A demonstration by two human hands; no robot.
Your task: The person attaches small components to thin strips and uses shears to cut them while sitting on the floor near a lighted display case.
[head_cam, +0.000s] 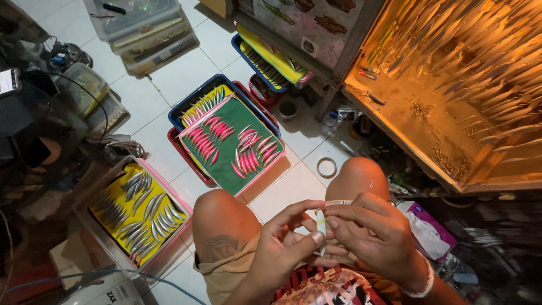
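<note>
Hands above the knees: left hand (285, 240) and right hand (370, 231) both pinched shut on a small pale lure (321, 223), near the green tray (232, 144) of pink lures on the floor.

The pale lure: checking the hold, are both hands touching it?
Touching. The head view shows left hand fingertips and right hand fingers pinching the pale lure.

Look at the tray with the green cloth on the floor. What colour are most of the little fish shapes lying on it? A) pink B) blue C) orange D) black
A: the small fish-shaped lures lying in rows on the green-lined tray are pink, some with paler silvery sides.
</note>
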